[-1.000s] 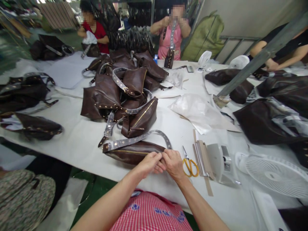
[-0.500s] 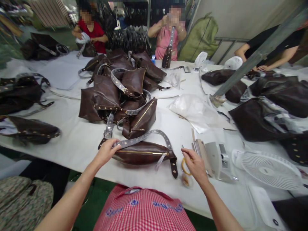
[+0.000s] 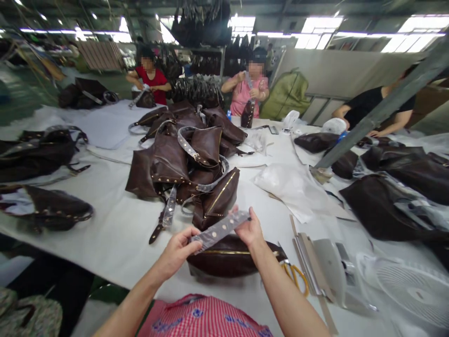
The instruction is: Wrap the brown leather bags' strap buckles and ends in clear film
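A plastic-wrapped strap with metal studs point(image 3: 220, 231) is stretched between my two hands, above a dark brown leather bag point(image 3: 224, 264) with a gold zipper. My left hand point(image 3: 179, 252) pinches the strap's near left part between thumb and fingers. At its far right end my right hand point(image 3: 248, 229) holds it, with some fingers hidden behind the wrap. The bag lies flat on the white table, close to my body. Scissors with yellow handles point(image 3: 294, 277) rest just right of the bag, beyond my right forearm.
Several brown bags are heaped ahead point(image 3: 164, 161). White plastic sheeting point(image 3: 287, 187) lies to their right. A metal stand point(image 3: 331, 262) and a white fan point(image 3: 414, 285) are at right. A slanted metal pole point(image 3: 365, 112) crosses the right side. Three people work across the table.
My right hand has left the yellow-handled scissors and moved left onto the strap. My left hand has shifted right, and the strap is raised off the bag. The view has tilted up.
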